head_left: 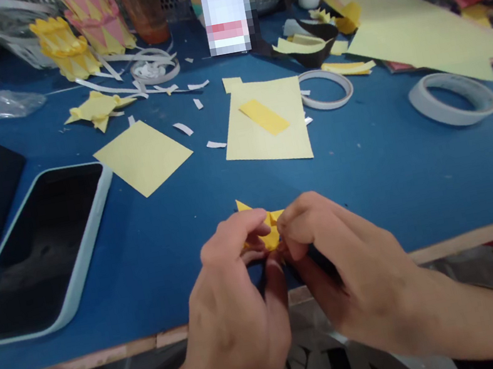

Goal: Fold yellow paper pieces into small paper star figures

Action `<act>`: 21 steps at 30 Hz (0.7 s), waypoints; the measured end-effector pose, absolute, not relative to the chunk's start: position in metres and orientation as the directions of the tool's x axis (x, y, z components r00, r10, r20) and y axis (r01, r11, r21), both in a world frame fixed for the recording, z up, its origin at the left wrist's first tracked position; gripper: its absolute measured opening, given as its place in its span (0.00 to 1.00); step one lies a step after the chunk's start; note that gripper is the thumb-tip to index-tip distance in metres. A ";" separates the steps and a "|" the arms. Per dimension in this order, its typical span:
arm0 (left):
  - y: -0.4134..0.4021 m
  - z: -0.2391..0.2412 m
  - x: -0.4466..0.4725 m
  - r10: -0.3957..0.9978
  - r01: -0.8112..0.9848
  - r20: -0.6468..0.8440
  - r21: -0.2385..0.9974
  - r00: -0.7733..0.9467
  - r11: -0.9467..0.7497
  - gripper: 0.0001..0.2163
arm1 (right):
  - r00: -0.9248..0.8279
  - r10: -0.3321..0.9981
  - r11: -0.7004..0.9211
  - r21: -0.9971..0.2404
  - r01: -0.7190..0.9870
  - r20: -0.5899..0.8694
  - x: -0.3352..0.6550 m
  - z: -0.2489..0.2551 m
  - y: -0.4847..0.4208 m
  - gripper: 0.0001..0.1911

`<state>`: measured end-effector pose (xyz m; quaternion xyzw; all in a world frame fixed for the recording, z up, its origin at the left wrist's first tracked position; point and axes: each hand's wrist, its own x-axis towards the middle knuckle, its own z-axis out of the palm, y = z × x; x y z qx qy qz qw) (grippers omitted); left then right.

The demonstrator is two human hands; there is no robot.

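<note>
From my remote feed, I see a papercraft workspace: yellow sheets (144,158), tape roll (446,112), white clippings (183,129), folded star (98,110), blue tabletop (393,178).

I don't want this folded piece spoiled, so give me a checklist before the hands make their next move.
1. Folded yellow paper held by both left hand and right hand: ok.
2. Folds lined up: cannot tell, fingers cover much of it.
3. Phone in blue case apart from the hands: ok, lying off to the left.
4. Bare pale yellow square apart from the hands: ok, beyond them.
5. Tabletop free of scraps: not ok, white strips scattered on it.
</note>
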<state>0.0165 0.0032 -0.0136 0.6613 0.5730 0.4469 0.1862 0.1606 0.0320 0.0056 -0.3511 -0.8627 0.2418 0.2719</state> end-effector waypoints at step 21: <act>0.000 -0.015 0.015 0.932 0.585 0.362 0.761 -0.024 -0.281 0.21 | -0.613 0.739 0.628 -0.614 0.478 0.278 0.161 0.007 0.033 0.16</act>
